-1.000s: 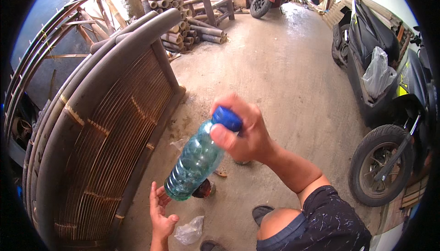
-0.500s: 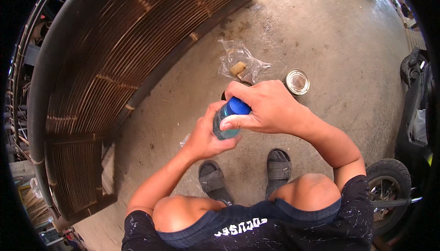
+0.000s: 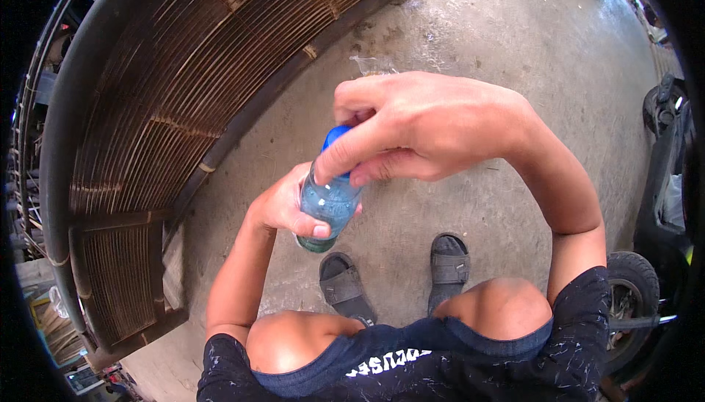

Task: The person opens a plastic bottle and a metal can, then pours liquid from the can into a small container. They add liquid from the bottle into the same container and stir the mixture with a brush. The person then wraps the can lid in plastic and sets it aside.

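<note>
A clear bottle with a bluish tint is held tilted above the floor, its base toward my knees. My left hand wraps round its lower body, with the thumb across the near side. At the top, my right hand closes its fingers round the blue cap, only part of which shows. Whether the cap is loose or tight I cannot tell. Behind my right hand a bit of clear plastic bag sticks out on the floor.
A slatted bamboo bench with a dark frame runs along the left. On the right stand a black wheel and dark vehicle parts. My sandalled feet rest on the concrete floor.
Both hands have risen closer with the bottle and shifted left, tilting it so its side shows. My right hand now covers the tin and most of the plastic bag.
</note>
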Available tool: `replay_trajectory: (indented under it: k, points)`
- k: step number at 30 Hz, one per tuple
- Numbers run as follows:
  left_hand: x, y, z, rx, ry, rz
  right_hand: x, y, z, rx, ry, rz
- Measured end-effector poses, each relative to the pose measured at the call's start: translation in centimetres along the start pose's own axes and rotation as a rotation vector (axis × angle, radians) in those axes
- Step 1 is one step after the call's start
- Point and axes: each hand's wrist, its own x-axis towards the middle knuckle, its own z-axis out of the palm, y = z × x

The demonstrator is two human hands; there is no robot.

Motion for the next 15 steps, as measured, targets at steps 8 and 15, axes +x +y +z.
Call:
replay_trajectory:
  k: [8,15]
  points:
    - [-0.2,-2.4,0.3,0.228,0.166,-0.033,-2.4,2.0,0.9,0.019,0.267,-0.065]
    - [0.2,-8.5,-0.4,0.426,0.459,-0.205,-10.0,8.4,7.2,0.243,0.518,0.438]
